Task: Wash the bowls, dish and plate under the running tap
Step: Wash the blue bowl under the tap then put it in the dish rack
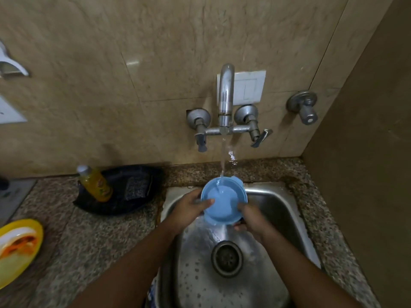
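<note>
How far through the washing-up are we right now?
Nothing visibly finished: no clean stack is in view. In hand: a blue bowl, held over the sink by the left hand and right hand, under the running tap, water spilling from its near edge. Left: the yellow plate on the counter at far left, holding a white dish with orange residue.

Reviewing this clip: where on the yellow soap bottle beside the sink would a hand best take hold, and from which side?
Probably around the yellow body of the soap bottle, just below the white cap, coming from the sink side. It leans up and to the left in the black tray, so its right flank faces the sink with nothing in the way. The scrub pad lies lower down beside it.
</note>
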`<action>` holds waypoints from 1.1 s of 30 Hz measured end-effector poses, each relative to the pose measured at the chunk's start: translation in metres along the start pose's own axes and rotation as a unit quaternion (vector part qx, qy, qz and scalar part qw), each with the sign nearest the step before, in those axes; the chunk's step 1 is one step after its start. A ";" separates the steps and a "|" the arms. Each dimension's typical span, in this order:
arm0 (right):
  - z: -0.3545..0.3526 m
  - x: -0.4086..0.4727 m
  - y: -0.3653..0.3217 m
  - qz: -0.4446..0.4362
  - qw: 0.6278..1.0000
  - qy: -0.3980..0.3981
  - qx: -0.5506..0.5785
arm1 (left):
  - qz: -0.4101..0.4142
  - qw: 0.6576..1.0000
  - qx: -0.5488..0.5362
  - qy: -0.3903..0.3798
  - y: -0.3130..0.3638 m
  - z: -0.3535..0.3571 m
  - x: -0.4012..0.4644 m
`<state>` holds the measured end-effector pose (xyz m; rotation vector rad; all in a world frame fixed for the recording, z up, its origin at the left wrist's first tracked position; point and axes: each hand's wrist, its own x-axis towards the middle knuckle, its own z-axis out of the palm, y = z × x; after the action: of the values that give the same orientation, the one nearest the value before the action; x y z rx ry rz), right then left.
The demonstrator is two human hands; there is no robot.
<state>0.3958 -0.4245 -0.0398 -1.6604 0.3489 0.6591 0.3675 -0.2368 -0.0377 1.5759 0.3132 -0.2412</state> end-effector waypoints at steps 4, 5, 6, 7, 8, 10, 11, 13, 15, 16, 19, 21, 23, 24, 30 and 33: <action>-0.008 -0.006 -0.019 0.037 0.999 -0.029 0.025 | -0.144 0.986 -0.079 0.038 0.017 0.016 0.007; -0.010 -0.007 -0.021 0.032 0.999 -0.032 -0.001 | -0.158 0.981 -0.108 0.037 0.020 0.020 0.007; -0.012 -0.008 -0.022 0.029 0.999 -0.029 -0.030 | -0.160 0.978 -0.125 0.043 0.021 0.024 0.008; -0.013 -0.008 -0.022 0.025 0.998 -0.024 -0.052 | -0.156 0.976 -0.141 0.050 0.023 0.027 0.009; -0.015 -0.006 -0.021 0.014 0.997 -0.019 -0.068 | -0.146 0.978 -0.140 0.055 0.022 0.030 0.011; -0.016 0.002 -0.019 -0.045 0.995 0.014 -0.090 | -0.136 0.980 -0.130 0.063 0.024 0.032 0.012; -0.017 0.006 -0.017 -0.080 0.991 0.044 -0.097 | -0.137 0.981 -0.124 0.065 0.025 0.033 0.013; -0.019 0.007 -0.017 -0.144 0.966 0.157 -0.149 | -0.141 0.982 -0.106 0.065 0.023 0.033 0.014; -0.022 -0.001 -0.020 -0.291 0.878 0.306 -0.225 | -0.143 0.984 -0.083 0.059 0.025 0.033 0.016; -0.022 -0.006 -0.024 -0.343 0.845 0.310 -0.269 | -0.138 0.986 -0.072 0.054 0.028 0.034 0.017; -0.008 -0.006 -0.044 -0.269 0.823 0.140 -0.481 | -0.124 0.991 -0.033 0.028 0.032 0.038 0.017; 0.002 0.005 -0.052 -0.216 0.789 0.057 -0.572 | -0.115 0.993 0.005 0.014 0.032 0.043 0.018; 0.016 0.013 -0.053 -0.254 0.805 0.033 -0.536 | -0.097 0.995 0.007 0.026 0.035 0.045 0.020; 0.024 0.013 -0.052 -0.275 0.827 0.002 -0.491 | -0.072 0.997 0.006 0.037 0.036 0.043 0.023; 0.021 0.019 -0.056 -0.242 0.774 -0.050 -0.583 | -0.001 0.998 0.057 0.027 0.035 0.033 0.022; 0.027 0.025 -0.051 -0.313 0.751 0.016 -0.581 | 0.024 0.998 0.056 0.024 0.043 0.037 0.023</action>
<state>0.4384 -0.3850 -0.0159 -2.7603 -0.7792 0.2877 0.4048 -0.2728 -0.0065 1.7007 0.3026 -0.1862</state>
